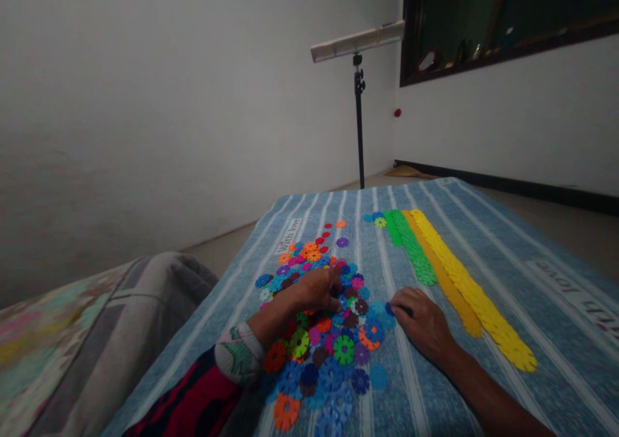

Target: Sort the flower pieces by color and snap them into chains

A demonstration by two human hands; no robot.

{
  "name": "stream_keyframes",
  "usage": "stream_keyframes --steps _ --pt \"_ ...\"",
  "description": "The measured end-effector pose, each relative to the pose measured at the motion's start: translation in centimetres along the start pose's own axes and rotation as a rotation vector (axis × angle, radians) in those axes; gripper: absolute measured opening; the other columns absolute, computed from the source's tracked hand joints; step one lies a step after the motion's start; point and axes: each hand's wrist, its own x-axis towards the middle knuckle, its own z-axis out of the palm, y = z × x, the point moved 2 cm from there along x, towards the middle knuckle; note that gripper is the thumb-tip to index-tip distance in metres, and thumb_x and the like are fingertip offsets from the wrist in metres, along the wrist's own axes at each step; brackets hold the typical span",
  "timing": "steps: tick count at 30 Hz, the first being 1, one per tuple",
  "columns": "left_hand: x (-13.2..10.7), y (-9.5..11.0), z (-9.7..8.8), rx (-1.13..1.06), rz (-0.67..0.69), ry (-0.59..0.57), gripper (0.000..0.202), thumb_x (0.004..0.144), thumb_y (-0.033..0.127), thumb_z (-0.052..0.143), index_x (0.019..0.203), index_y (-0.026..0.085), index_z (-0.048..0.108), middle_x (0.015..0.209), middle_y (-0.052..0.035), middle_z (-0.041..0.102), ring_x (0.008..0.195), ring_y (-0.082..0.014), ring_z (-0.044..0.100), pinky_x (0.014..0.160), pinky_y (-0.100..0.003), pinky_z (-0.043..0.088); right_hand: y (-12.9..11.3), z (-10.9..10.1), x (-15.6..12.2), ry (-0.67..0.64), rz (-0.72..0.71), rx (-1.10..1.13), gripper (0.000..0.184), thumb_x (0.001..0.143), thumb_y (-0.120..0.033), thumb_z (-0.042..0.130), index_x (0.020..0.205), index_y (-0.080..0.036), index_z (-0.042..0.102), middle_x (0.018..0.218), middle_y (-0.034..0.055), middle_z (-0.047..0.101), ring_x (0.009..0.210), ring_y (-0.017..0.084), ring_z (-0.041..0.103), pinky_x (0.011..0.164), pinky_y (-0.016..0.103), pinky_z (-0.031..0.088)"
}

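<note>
- Two bare hands are in play, folks, and both of them are yours, over a blue striped cloth-covered surface (503,250).
- Your left hand (314,291) is right in the thick of it, fingers bent down into the pile of flower-shaped discs (331,369); whether they pinch one, you can't tell from here.
- Your right hand (423,321) works the near flank, fingers curled, the tips at a dark blue disc (389,308); pinched or merely touched, it's too small to call.
- Light blue discs (378,314) lie just left of that right hand, at the edge of the pile.
- Closer to you than the left hand, a green disc (343,350) and an orange disc (286,412) stand out.
- Now look right of your right hand: a long yellow row (467,282) of overlapping discs, with an amber row (445,276) alongside!
- Beyond that same hand runs a shorter green row (411,247), a yellow-green disc (380,222) near its far end.
- Well past both hands stands a black tripod (360,127).
</note>
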Motion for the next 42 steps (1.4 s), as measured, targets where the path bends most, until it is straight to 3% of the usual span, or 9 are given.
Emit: stream_keyframes --steps 6,13,16,20,25,29,34,42 --pt "-0.6 0.5 0.4 -0.028 0.036 -0.013 0.021 0.063 0.020 0.076 0.053 0.019 0.057 0.053 0.0058 0.045 0.056 -0.0109 0.042 0.056 -0.025 0.032 0.0 0.0 0.0 -0.003 -0.009 0.000 0.022 0.089 -0.024 0.051 0.075 -0.023 0.069 0.085 0.0036 0.069 0.087 0.020 0.062 0.080 0.033 0.046" --pt "0.3 -2.0 0.5 -0.514 -0.004 -0.055 0.015 0.066 0.025 0.068 0.061 0.016 0.057 0.056 0.0068 0.049 0.055 -0.0078 0.042 0.054 -0.021 0.033 -0.5 0.0 0.1 0.009 -0.001 0.000 0.021 0.089 -0.019 0.051 0.075 -0.022 0.067 0.083 0.0027 0.068 0.084 0.019 0.060 0.080 0.033 0.045" --pt "2.9 -2.3 -0.6 -0.609 0.000 0.041 0.014 0.068 0.026 0.067 0.063 0.015 0.060 0.056 0.0051 0.052 0.056 -0.0081 0.045 0.054 -0.020 0.037 -0.7 0.1 0.2 0.013 -0.003 0.008 0.021 0.088 -0.016 0.051 0.075 -0.022 0.066 0.082 0.0022 0.067 0.084 0.019 0.060 0.078 0.032 0.044" --pt "8.9 -1.8 -1.9 -0.572 -0.123 0.291 0.004 0.068 0.015 0.065 0.065 0.013 0.065 0.056 0.0032 0.057 0.055 -0.0093 0.050 0.055 -0.021 0.041 -0.8 0.3 0.2 0.021 -0.006 0.006 0.021 0.087 -0.014 0.052 0.074 -0.022 0.065 0.081 0.0014 0.066 0.082 0.018 0.059 0.076 0.031 0.044" --pt "17.0 -0.8 -2.0 -0.529 -0.194 0.475 0.008 0.072 0.009 0.063 0.072 0.012 0.071 0.067 -0.0034 0.068 0.064 -0.0128 0.060 0.061 -0.023 0.046 -0.8 0.7 0.1 0.021 -0.008 0.019 0.020 0.089 -0.013 0.052 0.075 -0.022 0.064 0.081 0.0017 0.065 0.081 0.018 0.060 0.075 0.031 0.044" --pt "21.4 -0.6 -1.8 -0.501 -0.271 0.579 0.015 0.074 0.007 0.060 0.078 0.012 0.075 0.072 -0.0061 0.071 0.075 -0.0171 0.067 0.064 -0.025 0.049 -0.6 1.1 0.0 0.036 -0.015 0.013 0.019 0.089 -0.012 0.053 0.076 -0.022 0.064 0.081 0.0015 0.066 0.081 0.017 0.060 0.074 0.030 0.044" --pt "24.0 -0.6 -1.7 -0.492 -0.296 0.634 0.019 0.076 0.011 0.062 0.087 0.014 0.078 0.079 -0.0054 0.075 0.082 -0.0185 0.070 0.070 -0.026 0.051 -0.3 1.5 0.1 0.038 -0.028 -0.008 0.020 0.088 -0.009 0.054 0.076 -0.021 0.064 0.082 0.0021 0.066 0.082 0.017 0.060 0.074 0.030 0.043" --pt "25.0 -0.4 -1.8 -0.492 -0.279 0.664 0.021 0.075 0.007 0.066 0.090 0.014 0.080 0.095 -0.0103 0.079 0.092 -0.0208 0.071 0.082 -0.029 0.051 -0.1 1.7 0.0 0.060 -0.046 0.004 0.019 0.087 -0.008 0.054 0.078 -0.021 0.063 0.081 0.0014 0.065 0.081 0.017 0.059 0.074 0.030 0.042"
